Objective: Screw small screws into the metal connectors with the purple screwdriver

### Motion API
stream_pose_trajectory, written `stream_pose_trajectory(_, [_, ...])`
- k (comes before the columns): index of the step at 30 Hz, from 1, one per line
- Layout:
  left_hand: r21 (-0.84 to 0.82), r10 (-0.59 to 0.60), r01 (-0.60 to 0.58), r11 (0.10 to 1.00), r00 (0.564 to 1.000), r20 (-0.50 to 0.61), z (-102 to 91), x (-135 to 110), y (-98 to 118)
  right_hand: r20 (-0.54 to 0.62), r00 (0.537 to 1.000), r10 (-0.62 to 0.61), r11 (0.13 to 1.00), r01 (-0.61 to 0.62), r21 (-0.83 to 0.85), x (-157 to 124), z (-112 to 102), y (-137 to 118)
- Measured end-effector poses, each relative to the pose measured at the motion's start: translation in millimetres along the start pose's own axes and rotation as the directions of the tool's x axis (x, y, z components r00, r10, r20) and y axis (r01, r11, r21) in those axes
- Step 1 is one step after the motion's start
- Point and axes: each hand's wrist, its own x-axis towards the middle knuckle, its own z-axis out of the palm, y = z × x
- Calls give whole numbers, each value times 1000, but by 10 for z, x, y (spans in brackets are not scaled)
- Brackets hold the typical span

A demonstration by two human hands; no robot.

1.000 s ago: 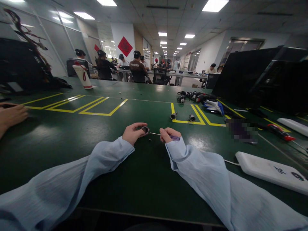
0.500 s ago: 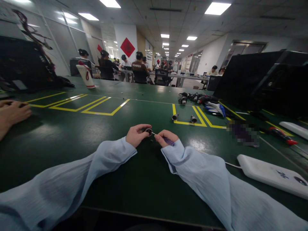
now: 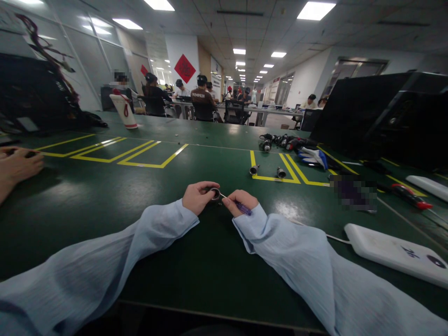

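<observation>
My left hand [image 3: 196, 196] is closed round a small dark round metal part [image 3: 214, 192], held just above the green table [image 3: 105, 200]. My right hand [image 3: 241, 201] pinches a thin screwdriver with a purple handle [image 3: 242, 207]; its metal tip points left into the round part. Both hands sit close together at the middle of the table. Pale blue sleeves cover both my forearms.
Two small cylindrical parts [image 3: 254, 170] [image 3: 280, 173] lie by a yellow marked box. Further back are several dark parts [image 3: 276, 140] and a white-blue glove [image 3: 312, 156]. A white power bank [image 3: 395, 253] and a red-handled tool [image 3: 408, 194] lie right. Another person's hand [image 3: 17, 164] rests far left.
My right hand moved left, bringing the screwdriver tip into the round part; the gap between my hands closed. The view shifted slightly.
</observation>
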Motion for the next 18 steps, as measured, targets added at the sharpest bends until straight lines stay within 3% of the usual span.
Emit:
stream_pose_trajectory(5, [35,4,-4,999,1000,-6,0,1,15,-77,997,18,998,-13,66,-6,-3,-26])
stream_pose_trajectory(8, [7,-14,14,1000,1000,6,0,4,16,-107,976,188,966,-164,199,6,-53,-37])
stream_pose_trajectory(13, [-39,-43,43,998,999,10,-10,13,-2,7,884,468,821,-437,367,49,-66,27])
stream_pose_trajectory(18, [-35,-60,60,998,998,10,-15,27,-23,51,852,521,787,-503,357,58,-26,66])
